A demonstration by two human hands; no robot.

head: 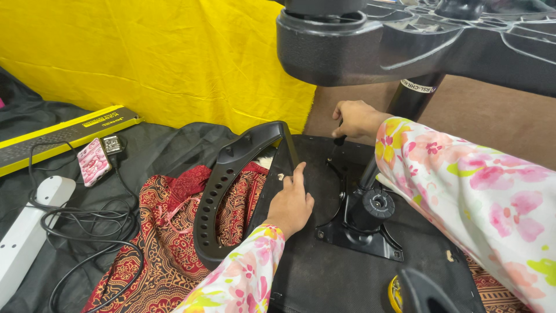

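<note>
Left hand (flat, spread) presses the seat underside; right hand clasps the lever.

Phone left of armrest

The floor is covered on the left by a black cloth. On this cloth are laid a white power strip with black cables, a pink-cased phone, a long yellow-and-black box and the upturned chair seat.
</note>
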